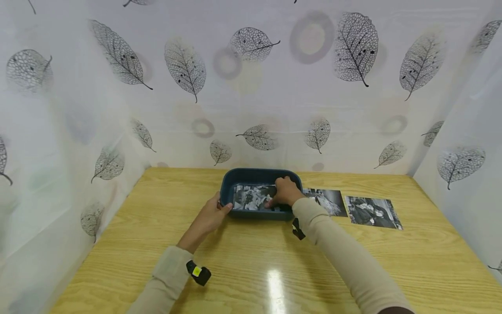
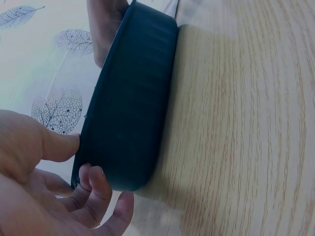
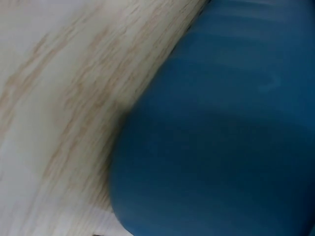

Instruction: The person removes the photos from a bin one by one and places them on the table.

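A dark blue rectangular plastic tub (image 1: 251, 215) stands on the wooden table near the back wall. My left hand (image 1: 209, 213) grips its left end, thumb at the rim; in the left wrist view the left hand (image 2: 54, 182) has its fingers bent against the tub's outer wall (image 2: 130, 98). Inside the tub lies a black-and-white photo (image 1: 251, 197). Reaching over the right end, my right hand (image 1: 286, 192) holds the photo's right part between thumb and curled fingers, hiding that part. Only the tub's blue wall (image 3: 206, 147) and the tabletop show in the right wrist view.
Two more black-and-white photos lie to the right of the tub: one photo (image 1: 329, 202) close beside it, partly hidden by the right arm, and another photo (image 1: 372, 212) farther right. A leaf-patterned sheet (image 1: 259, 109) hangs behind the wooden table (image 1: 251, 261).
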`<action>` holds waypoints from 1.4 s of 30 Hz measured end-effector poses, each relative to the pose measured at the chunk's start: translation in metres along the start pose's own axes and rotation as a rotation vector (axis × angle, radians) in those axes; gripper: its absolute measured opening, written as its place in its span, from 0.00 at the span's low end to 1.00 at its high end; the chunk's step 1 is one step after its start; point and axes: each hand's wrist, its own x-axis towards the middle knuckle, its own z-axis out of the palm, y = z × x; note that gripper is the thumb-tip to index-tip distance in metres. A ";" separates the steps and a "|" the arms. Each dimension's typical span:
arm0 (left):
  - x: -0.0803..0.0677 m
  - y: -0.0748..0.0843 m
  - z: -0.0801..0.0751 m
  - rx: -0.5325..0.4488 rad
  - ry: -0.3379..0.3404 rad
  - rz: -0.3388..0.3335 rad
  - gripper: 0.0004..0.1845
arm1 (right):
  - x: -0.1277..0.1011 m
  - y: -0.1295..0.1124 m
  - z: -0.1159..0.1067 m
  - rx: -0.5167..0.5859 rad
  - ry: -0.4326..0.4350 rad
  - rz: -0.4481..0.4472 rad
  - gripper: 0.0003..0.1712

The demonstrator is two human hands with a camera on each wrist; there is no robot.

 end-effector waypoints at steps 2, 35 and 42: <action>0.000 0.000 0.000 0.000 -0.004 -0.005 0.31 | 0.000 0.000 -0.001 -0.002 0.011 -0.004 0.48; -0.002 0.001 0.000 -0.018 -0.002 0.027 0.25 | -0.013 0.006 -0.018 0.401 0.165 -0.091 0.27; -0.003 0.001 0.000 -0.024 -0.008 0.018 0.28 | -0.023 0.006 -0.031 0.475 0.197 -0.119 0.27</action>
